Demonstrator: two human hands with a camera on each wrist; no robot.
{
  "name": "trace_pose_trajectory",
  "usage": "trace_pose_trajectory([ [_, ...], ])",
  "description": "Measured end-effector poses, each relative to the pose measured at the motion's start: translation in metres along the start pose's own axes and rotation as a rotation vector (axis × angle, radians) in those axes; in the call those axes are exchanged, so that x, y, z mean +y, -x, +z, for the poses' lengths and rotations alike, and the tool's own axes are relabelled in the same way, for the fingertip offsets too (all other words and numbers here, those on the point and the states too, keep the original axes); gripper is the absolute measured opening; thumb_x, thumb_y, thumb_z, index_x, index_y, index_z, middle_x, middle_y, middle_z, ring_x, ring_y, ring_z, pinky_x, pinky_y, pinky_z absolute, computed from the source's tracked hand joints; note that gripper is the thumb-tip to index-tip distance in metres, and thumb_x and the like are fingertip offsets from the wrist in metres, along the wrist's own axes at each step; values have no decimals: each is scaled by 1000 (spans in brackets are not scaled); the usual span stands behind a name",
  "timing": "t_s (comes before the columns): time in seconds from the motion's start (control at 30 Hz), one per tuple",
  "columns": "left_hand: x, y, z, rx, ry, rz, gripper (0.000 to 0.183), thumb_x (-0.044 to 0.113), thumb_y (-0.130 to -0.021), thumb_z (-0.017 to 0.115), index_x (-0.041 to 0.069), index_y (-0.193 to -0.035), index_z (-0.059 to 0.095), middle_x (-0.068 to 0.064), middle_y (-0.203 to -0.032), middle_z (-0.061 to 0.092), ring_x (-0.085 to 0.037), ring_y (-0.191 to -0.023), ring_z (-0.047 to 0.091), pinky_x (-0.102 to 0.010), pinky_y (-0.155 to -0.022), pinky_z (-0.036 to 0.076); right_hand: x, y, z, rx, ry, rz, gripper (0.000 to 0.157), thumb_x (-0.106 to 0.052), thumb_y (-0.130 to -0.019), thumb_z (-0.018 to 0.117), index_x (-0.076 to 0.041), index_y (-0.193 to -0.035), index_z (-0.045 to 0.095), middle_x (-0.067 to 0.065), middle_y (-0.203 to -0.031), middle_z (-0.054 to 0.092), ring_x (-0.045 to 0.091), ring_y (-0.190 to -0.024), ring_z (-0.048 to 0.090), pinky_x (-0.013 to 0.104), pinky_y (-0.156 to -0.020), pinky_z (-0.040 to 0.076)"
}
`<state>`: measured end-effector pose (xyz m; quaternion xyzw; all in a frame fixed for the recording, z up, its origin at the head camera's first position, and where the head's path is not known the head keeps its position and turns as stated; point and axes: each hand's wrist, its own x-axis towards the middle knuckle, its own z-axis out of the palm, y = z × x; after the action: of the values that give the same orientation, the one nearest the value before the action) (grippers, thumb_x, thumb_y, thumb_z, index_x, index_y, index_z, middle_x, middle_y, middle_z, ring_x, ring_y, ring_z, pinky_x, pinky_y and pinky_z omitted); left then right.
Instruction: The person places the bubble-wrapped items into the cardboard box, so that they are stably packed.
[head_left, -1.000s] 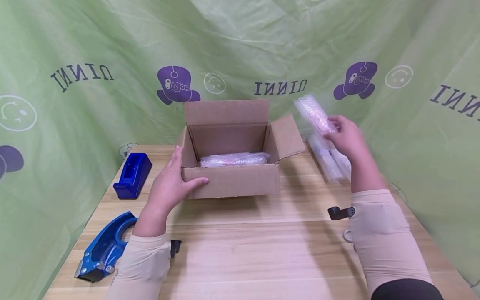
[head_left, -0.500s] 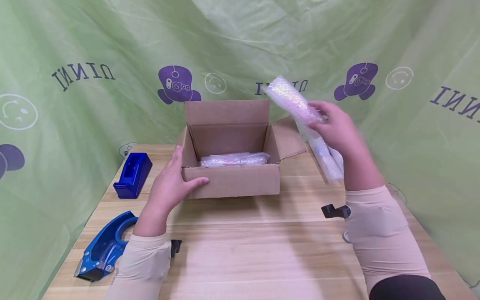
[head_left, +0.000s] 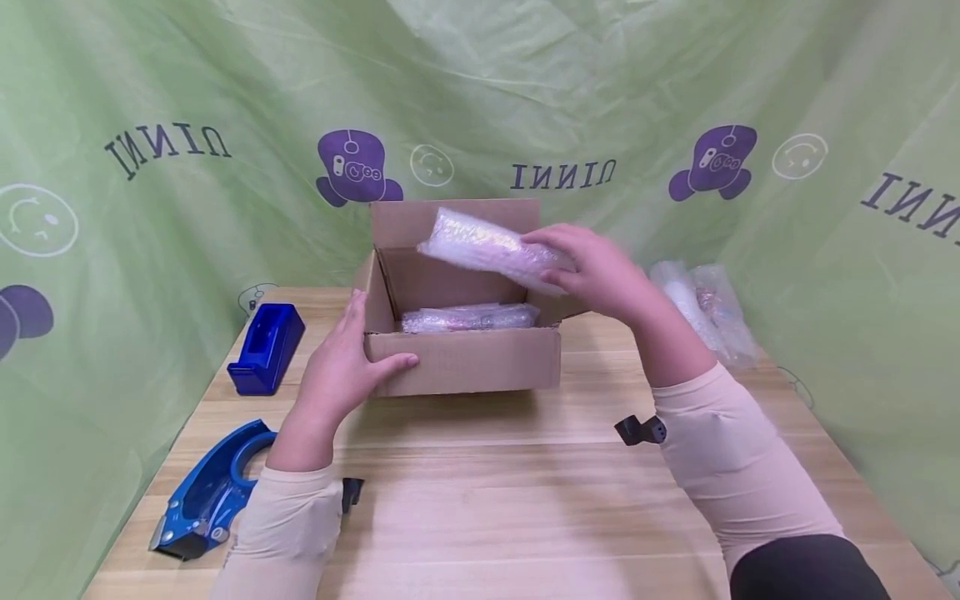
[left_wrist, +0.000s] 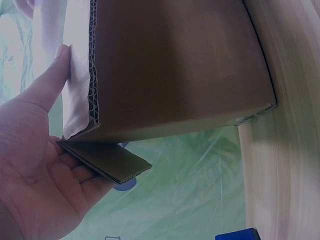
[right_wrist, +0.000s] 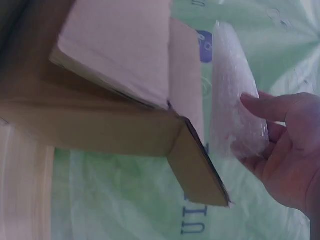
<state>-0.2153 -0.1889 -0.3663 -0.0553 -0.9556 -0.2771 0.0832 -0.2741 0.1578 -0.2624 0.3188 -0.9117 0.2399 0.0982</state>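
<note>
An open cardboard box [head_left: 465, 364] stands at the middle of the table with its flaps spread. My left hand [head_left: 333, 375] grips its near left corner; in the left wrist view the thumb [left_wrist: 55, 75] lies on the front flap and the fingers are behind the side flap [left_wrist: 112, 160]. Over the box, my right hand [head_left: 600, 271] holds a bubble-wrapped package [head_left: 480, 242] by one end, pinched between thumb and fingers, its far end pointing left. The same package [right_wrist: 232, 90] shows a faint pink tint in the right wrist view. Inside the box lies more bubble wrap [head_left: 468, 318].
Several bubble-wrapped packages [head_left: 723, 312] lie at the back right of the table [head_left: 480, 500]. On the left are a blue desktop tape dispenser [head_left: 266, 350] and a blue handheld tape dispenser [head_left: 206, 492]. A green printed curtain [head_left: 480, 100] hangs behind and around.
My right hand has carried the bubble-wrapped package left, from the back right to over the box, turning it flatter. The left hand has stayed on the box.
</note>
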Motion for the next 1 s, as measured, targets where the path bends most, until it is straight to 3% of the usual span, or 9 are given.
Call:
trace_pose_trajectory([
  [0.17, 0, 0, 0, -4, 0, -4, 125, 77, -73, 65, 13, -159, 1, -8, -166, 0, -43, -147, 21, -61, -114, 27, -7, -5, 17, -77, -6, -98, 48, -5, -90, 68, -13, -136, 58, 7, -139, 57, 28, -131, 49, 46, -111, 37],
  [0.43, 0, -1, 1, -5, 5, -13, 123, 75, -73, 67, 15, -159, 2, -6, -166, 1, -41, -148, 20, -60, -114, 28, -9, -10, 39, -172, 37, -165, 51, 11, -85, 56, -10, -132, 61, 8, -135, 60, 27, -130, 51, 43, -110, 39],
  [0.7, 1, -1, 0, -11, 4, -15, 123, 74, -74, 68, 15, -159, 1, -6, -166, 1, -40, -148, 20, -60, -114, 27, -7, -9, 51, -281, 63, -111, 45, 2, -91, 59, -11, -135, 61, 9, -138, 59, 28, -133, 49, 44, -114, 36],
  [1.0, 1, 0, 0, -5, 3, -10, 124, 75, -73, 67, 14, -159, 1, -8, -166, 3, -42, -147, 22, -61, -113, 28, -3, -9, 51, -260, 57, -57, 40, -6, -96, 57, -10, -135, 60, 9, -137, 60, 27, -132, 50, 43, -113, 37],
])
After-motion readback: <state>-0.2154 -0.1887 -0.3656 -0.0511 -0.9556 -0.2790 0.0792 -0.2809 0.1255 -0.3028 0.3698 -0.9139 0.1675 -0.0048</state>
